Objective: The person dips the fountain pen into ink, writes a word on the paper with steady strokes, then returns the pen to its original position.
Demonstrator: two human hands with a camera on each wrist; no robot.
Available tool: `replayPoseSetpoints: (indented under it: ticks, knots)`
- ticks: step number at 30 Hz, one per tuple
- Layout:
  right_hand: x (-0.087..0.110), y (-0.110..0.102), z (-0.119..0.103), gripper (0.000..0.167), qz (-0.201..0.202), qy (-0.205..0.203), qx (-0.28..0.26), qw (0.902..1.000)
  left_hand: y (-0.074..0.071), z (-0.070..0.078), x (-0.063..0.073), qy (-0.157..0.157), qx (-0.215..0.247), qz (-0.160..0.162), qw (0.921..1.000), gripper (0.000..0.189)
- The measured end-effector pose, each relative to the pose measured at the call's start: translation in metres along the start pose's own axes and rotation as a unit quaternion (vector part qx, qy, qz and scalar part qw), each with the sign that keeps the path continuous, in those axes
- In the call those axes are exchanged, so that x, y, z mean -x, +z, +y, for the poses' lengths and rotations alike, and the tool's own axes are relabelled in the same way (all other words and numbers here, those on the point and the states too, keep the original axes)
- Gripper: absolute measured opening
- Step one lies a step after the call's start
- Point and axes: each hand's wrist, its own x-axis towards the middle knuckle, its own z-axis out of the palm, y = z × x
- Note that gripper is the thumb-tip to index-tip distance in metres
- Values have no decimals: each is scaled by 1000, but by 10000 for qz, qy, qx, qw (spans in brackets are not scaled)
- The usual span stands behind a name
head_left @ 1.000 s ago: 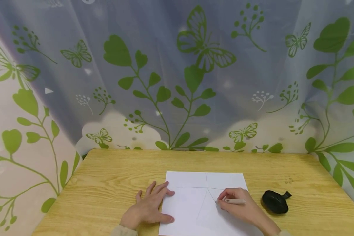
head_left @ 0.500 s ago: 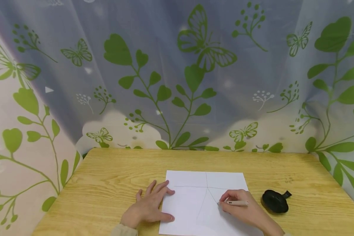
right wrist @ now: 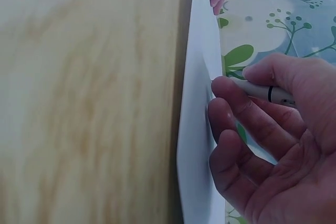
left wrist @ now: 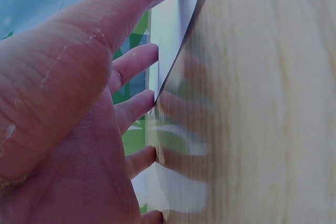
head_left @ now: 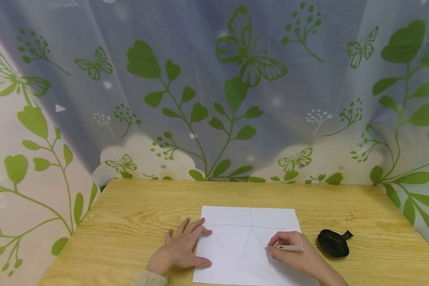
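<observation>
A white sheet of paper (head_left: 221, 246) lies on the wooden table, with several thin lines meeting at one point in its upper half. My right hand (head_left: 294, 250) pinches a light-coloured pen (head_left: 289, 248), its tip at the lower end of a slanting line right of the middle. The right wrist view shows the pen (right wrist: 257, 90) between thumb and index finger, the other fingers curled below. Spread fingers of my left hand (head_left: 180, 250) rest across the sheet's left edge, thumb and index finger on the paper; in the left wrist view the left hand (left wrist: 79, 108) has its fingertips down on the surface.
To the right of the paper sits a small black dish-like object (head_left: 333, 243) with a short tab. The wooden table (head_left: 136, 214) reaches back to a curtain (head_left: 200, 99) printed with green leaves and butterflies.
My right hand has moved slightly down and to the right with the pen, and the slanting line right of the middle has grown longer. The left hand stays in place.
</observation>
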Motion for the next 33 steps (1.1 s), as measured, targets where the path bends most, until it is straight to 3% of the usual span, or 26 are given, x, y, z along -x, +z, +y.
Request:
replayPoseSetpoints:
  ticks: [16,23,28,33]
  knots:
    - [8,-1,5,13,-64,27,51,10000,1,-1,1,-40,-77,34,10000,68]
    - [12,-5,8,18,-221,244,247,9992,2,-2,1,-10,-125,77,9999,69]
    - [16,-8,11,22,-343,506,7,9981,3,-1,1,15,-105,68,9999,69]
    - [17,-11,14,23,-425,382,-136,9983,1,-1,-1,-2,-106,74,9999,68]
